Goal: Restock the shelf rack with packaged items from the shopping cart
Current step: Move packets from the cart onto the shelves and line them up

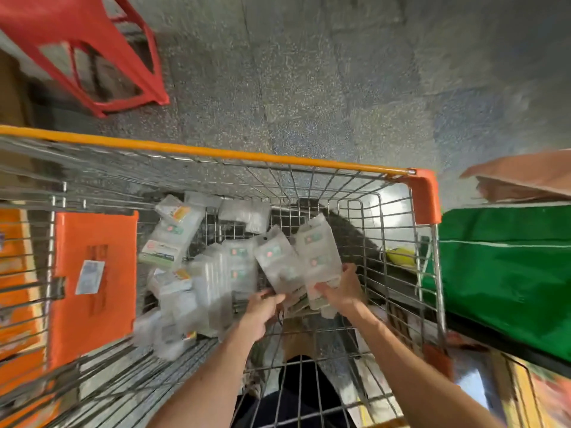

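Here, right hand [340, 288]: fingers grasp the fanned clear packets [318, 251].
Left hand [265, 307]: blurred, grip unclear.
Those clear packets: better squared together before leaving the shopping cart [216, 151].

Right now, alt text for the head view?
Left hand and right hand grip a fan of clear packets inside a wire shopping cart with an orange rim. More packets lie piled to their left; a red stool stands beyond.

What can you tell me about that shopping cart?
The cart is a silver wire basket with an orange rim and an orange flap at one end. It stands on a speckled floor. Blurred clear packets lie heaped inside; the left hand and right hand reach in, gripping some.
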`<state>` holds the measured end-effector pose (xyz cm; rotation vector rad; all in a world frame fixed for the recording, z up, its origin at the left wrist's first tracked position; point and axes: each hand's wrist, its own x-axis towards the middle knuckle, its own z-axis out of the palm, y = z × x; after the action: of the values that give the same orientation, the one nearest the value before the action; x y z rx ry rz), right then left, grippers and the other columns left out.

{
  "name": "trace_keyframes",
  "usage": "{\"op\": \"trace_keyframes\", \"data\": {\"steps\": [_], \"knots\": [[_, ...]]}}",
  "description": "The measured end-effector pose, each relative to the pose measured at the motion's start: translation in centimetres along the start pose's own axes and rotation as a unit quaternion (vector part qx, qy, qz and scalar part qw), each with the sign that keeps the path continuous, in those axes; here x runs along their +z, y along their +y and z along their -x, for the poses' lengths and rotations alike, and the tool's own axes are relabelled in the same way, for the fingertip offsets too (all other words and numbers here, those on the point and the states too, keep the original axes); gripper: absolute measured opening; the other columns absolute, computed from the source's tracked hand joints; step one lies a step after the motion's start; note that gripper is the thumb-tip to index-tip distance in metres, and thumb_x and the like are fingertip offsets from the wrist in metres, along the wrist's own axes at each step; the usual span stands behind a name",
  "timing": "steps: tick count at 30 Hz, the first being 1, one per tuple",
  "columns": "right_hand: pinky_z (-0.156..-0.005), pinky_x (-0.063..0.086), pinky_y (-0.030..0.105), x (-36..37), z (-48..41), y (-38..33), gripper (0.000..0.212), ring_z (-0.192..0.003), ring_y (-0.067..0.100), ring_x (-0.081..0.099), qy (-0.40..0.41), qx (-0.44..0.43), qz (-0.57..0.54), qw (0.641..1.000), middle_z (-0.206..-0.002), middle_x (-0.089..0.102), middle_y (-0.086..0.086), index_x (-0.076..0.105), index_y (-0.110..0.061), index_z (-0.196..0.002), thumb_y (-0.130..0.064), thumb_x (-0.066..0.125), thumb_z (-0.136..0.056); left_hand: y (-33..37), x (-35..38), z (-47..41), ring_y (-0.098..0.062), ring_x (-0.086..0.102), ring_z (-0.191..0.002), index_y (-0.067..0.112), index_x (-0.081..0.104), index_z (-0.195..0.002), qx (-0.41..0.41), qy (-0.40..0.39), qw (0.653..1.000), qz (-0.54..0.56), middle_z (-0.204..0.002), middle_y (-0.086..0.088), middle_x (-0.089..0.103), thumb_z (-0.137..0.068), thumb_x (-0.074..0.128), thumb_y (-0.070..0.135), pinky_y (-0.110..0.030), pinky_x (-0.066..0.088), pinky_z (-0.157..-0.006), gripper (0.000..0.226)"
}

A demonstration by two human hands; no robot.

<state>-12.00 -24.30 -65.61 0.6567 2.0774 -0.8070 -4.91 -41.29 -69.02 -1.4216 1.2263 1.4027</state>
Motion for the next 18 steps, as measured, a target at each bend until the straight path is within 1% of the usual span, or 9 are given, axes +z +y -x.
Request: {"op": "trace_keyframes", "data": {"steps": [2,4,6,8,11,13,15,16,18], "knots": [[-0.061,0.053,0.030,0.0,0.2,0.6,0.065,-0.086,0.018,0.060,0.010,-0.007,0.005,1.000,-0.109,0.054,0.002,0.030,-0.020,-0.113,-0.026,0.080,-0.071,0.9,0.8,0.4,-0.016,0.056,-0.100,0.010,0.057,-0.123,0.008,-0.025,1.000,0.017,-0.118,0.003,0.060,-0.087,0.068,0.009,-0.028,0.042,-0.089,0.038],[-0.072,0.055,0.038,0.2,0.1,1.4,0.061,-0.091,0.021,0.060,0.002,-0.005,0.014,1.000,-0.109,0.053,0.001,0.031,-0.021,-0.112,-0.026,0.078,-0.073,1.1,1.7,0.5,-0.014,0.049,-0.098,0.017,0.050,-0.120,0.012,-0.028,0.999,0.032,-0.114,0.003,0.054,-0.089,0.065,0.005,-0.026,0.038,-0.086,0.036],[-0.078,0.055,0.043,0.6,-0.1,1.7,0.060,-0.094,0.023,0.059,0.004,-0.013,0.008,1.000,-0.109,0.053,0.002,0.032,-0.021,-0.112,-0.024,0.078,-0.074,1.0,1.9,0.1,-0.017,0.050,-0.105,0.019,0.042,-0.121,0.022,-0.006,0.999,0.023,-0.120,0.002,0.053,-0.087,0.068,0.008,-0.031,0.041,-0.091,0.044],[-0.078,0.056,0.046,0.8,-0.4,1.5,0.059,-0.093,0.022,0.060,-0.001,-0.019,0.000,1.000,-0.106,0.052,0.001,0.031,-0.023,-0.110,-0.026,0.078,-0.073,1.2,2.0,-0.8,-0.022,0.056,-0.108,0.017,0.037,-0.126,0.025,0.012,0.999,0.020,-0.126,-0.005,0.057,-0.085,0.066,0.007,-0.038,0.047,-0.091,0.051],[-0.070,0.059,0.042,1.1,-2.2,2.6,0.062,-0.086,0.016,0.064,-0.029,-0.021,-0.013,0.999,-0.103,0.058,-0.003,0.038,-0.024,-0.108,-0.038,0.080,-0.066,1.7,2.3,-1.1,-0.021,0.060,-0.090,0.014,0.040,-0.124,0.061,0.058,0.996,0.000,-0.106,-0.006,0.059,-0.084,0.064,-0.002,-0.030,0.049,-0.066,0.049],[-0.065,0.061,0.039,1.8,-4.5,4.5,0.065,-0.084,0.012,0.069,-0.053,-0.035,-0.026,0.998,-0.100,0.066,-0.006,0.048,-0.024,-0.110,-0.048,0.078,-0.057,2.5,2.4,-0.1,-0.022,0.062,-0.084,0.014,0.041,-0.130,0.093,0.051,0.994,-0.013,-0.109,-0.007,0.059,-0.085,0.065,0.000,-0.031,0.053,-0.060,0.053],[-0.064,0.061,0.037,1.2,-4.3,4.0,0.065,-0.083,0.011,0.070,-0.061,-0.044,-0.052,0.996,-0.099,0.068,-0.007,0.051,-0.019,-0.112,-0.043,0.079,-0.058,2.8,1.8,0.4,-0.021,0.060,-0.091,0.018,0.041,-0.136,0.117,0.042,0.992,-0.022,-0.122,-0.005,0.055,-0.090,0.063,0.007,-0.030,0.052,-0.058,0.053],[-0.065,0.061,0.035,0.9,-4.0,3.5,0.064,-0.083,0.011,0.069,-0.058,-0.044,-0.064,0.995,-0.099,0.067,-0.006,0.049,-0.017,-0.113,-0.040,0.079,-0.062,3.1,1.5,0.9,-0.022,0.057,-0.100,0.020,0.040,-0.140,0.125,0.037,0.991,-0.019,-0.129,-0.004,0.051,-0.090,0.065,0.013,-0.030,0.052,-0.063,0.056],[-0.069,0.058,0.032,0.2,-2.7,2.9,0.060,-0.088,0.013,0.065,-0.049,-0.057,-0.087,0.993,-0.101,0.062,-0.003,0.045,-0.012,-0.113,-0.034,0.078,-0.068,3.1,0.1,2.1,-0.022,0.050,-0.116,0.018,0.041,-0.142,0.146,0.026,0.989,-0.027,-0.136,-0.004,0.043,-0.088,0.069,0.023,-0.034,0.049,-0.090,0.061]]}}
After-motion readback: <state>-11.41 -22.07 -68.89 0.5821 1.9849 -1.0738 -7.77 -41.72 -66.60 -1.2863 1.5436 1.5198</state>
